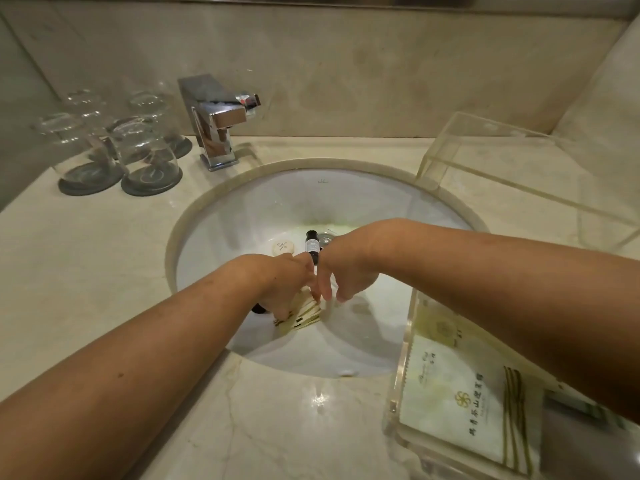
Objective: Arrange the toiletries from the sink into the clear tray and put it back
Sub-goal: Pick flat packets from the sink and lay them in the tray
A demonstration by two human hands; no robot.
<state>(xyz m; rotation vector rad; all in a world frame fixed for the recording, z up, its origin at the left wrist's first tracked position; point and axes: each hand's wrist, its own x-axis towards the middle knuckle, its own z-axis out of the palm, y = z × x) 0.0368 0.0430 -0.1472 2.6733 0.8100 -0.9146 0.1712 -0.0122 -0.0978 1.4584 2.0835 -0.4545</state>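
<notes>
While both bare forearms reach down into the basin, the scene reads from left to right thus:

Glasses: four clear upturned drinking glasses (145, 147) stand on dark round coasters at the counter's far left.
Faucet: a square chrome faucet (216, 119) stands behind the basin.
Sink: the round white sink bowl (277, 199) is set in the beige marble counter (86, 271).
Soap: a small round white wrapped soap (283, 248) lies on the bowl's floor.
Left hand: the left hand (287, 282) has its fingers closed around a bunch of cream striped sachets (306, 313).
Bottle: a small dark bottle (311, 244) lies beside the drain.
Right hand: the right hand (343, 271) has its fingers curled loosely downward, touching the sachets' top edge; whether it grips them cannot be told.
Tray: the clear acrylic tray (401, 382) sits on the counter near right, holding cream packets.
Cover: a clear acrylic box (512, 161) stands at the far right.
</notes>
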